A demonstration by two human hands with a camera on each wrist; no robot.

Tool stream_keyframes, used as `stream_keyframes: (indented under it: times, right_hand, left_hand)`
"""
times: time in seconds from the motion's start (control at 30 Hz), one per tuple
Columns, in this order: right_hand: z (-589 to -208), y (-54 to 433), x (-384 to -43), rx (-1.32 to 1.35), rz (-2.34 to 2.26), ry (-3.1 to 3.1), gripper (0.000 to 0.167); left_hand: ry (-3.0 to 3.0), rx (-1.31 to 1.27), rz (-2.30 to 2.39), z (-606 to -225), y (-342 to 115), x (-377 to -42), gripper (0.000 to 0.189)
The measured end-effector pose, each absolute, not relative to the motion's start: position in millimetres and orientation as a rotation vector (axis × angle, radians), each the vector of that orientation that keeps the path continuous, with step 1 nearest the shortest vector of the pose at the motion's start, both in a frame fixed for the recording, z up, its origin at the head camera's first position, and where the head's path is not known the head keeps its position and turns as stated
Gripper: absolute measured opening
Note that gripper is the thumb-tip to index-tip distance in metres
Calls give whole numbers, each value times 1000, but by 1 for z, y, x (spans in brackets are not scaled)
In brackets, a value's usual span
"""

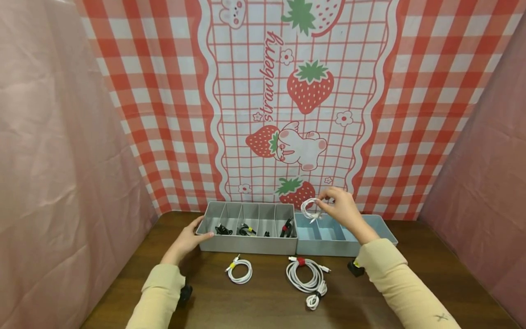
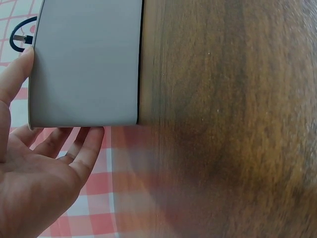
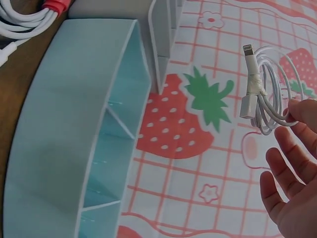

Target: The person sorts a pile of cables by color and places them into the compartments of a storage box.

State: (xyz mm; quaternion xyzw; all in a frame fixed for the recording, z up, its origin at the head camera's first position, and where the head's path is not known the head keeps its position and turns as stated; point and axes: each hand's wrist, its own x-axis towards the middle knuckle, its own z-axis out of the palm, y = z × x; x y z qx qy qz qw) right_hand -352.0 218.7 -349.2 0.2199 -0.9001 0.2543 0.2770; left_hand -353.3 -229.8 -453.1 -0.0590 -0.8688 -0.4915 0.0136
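Observation:
My right hand [image 1: 340, 208] pinches a coiled white charging cable [image 1: 309, 209] above the left part of the blue divided box [image 1: 328, 248]. In the right wrist view the cable [image 3: 267, 91] shows a Lightning-type plug at its upper end, with thumb and index finger on its loops. At the left end of the grey divided box [image 1: 248, 245], my left hand [image 1: 186, 238] holds the corner. Its thumb lies at the front rim and its fingers are against the end wall, as the left wrist view shows for this hand [image 2: 44, 168].
Black cables [image 1: 223, 230] lie in several grey compartments. On the wooden table [image 1: 263, 306] in front are a white cable with a yellow tie [image 1: 240, 273], a larger coil with a red tie [image 1: 302, 283] and a small white bundle [image 1: 313, 300]. A checked strawberry cloth [image 1: 308, 137] hangs behind.

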Motion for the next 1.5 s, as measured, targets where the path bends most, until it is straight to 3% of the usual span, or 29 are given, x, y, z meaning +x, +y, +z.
stream_keyframes:
  times: [1.5]
  right_hand:
    - [-435,216,-382,487,812,-2507,7]
  left_hand:
    - [-2702,-161,-1524,-453,-229,-352,78]
